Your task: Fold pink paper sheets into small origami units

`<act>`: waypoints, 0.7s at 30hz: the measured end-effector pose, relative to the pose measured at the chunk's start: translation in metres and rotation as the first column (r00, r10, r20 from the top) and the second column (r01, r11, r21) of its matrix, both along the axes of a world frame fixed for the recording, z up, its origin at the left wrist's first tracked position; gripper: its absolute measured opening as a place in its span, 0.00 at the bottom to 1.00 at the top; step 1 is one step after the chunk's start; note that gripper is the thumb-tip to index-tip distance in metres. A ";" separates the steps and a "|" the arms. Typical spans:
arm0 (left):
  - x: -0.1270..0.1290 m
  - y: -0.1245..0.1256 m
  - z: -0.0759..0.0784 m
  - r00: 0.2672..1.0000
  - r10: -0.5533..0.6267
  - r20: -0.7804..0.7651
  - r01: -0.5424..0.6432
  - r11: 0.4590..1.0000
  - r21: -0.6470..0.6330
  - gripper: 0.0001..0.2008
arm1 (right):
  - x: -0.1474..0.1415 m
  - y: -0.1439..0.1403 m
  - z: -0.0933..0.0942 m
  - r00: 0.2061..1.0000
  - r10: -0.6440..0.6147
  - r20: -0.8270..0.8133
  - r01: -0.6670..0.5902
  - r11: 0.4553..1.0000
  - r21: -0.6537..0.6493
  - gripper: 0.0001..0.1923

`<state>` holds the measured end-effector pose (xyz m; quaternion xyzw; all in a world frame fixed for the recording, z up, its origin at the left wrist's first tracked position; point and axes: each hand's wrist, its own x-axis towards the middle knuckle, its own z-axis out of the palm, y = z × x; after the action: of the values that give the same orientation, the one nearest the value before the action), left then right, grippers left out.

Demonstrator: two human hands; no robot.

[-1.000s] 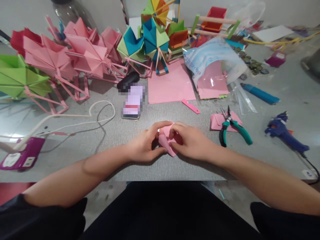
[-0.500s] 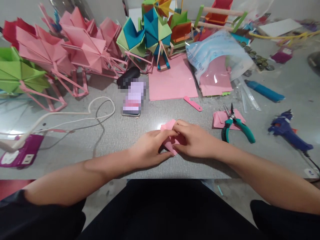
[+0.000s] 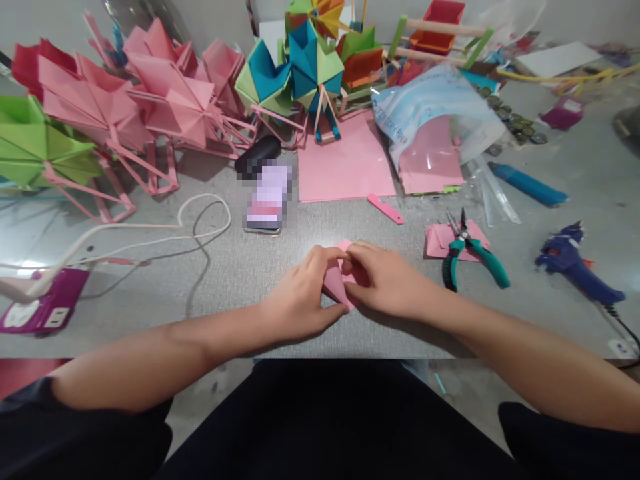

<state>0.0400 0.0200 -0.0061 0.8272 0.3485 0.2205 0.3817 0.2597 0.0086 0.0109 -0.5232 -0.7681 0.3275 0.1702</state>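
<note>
Left hand (image 3: 300, 297): fingers curled onto the folded pink paper (image 3: 336, 283), pinching its left edge.
Right hand (image 3: 384, 280): closed on the same paper from the right, fingertips meeting the left hand's.
Paper: low over the grey bench (image 3: 225, 267), near its front edge, mostly hidden between both hands.
Nearby: green-handled pliers (image 3: 467, 253) to the right, a phone (image 3: 267, 200) behind.

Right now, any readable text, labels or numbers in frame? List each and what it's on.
Plastic bag: a line of blue print along its left edge, too blurred to read.
Phone: screen pixelated, unreadable.
Purple power strip: white markings, no legible words.
Folded pink paper between left hand and right hand: no print.
</note>
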 end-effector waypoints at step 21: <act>-0.010 0.036 -0.009 0.985 -0.037 0.169 0.044 0.998 -0.033 0.33 | 0.005 0.003 0.015 0.994 0.052 0.092 -0.040 0.991 -0.131 0.13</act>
<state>0.0297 0.0559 -0.0149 0.8054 0.3021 0.2753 0.4293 0.2646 0.0113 0.0256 -0.5301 -0.7646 0.3550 0.0919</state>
